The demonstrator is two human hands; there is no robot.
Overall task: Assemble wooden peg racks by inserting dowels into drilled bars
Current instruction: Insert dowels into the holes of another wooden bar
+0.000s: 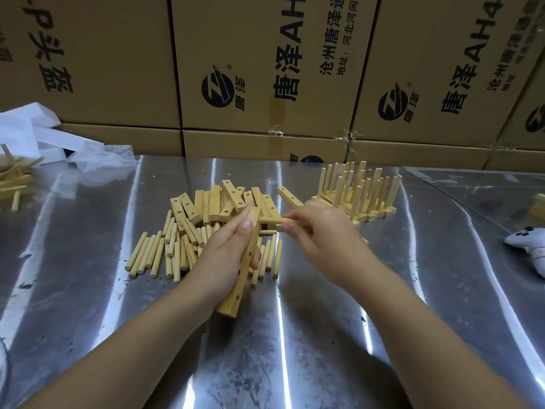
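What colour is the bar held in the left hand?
The bar is pale yellow wood with dark drilled holes; the head view shows it best.

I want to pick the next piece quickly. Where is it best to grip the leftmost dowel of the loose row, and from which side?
Probably at mid-length, from above and its left: the leftmost dowel lies flat on the metal table, bare surface on its left, other dowels close on its right.

"唐泽 AH" on cardboard boxes [253,39]
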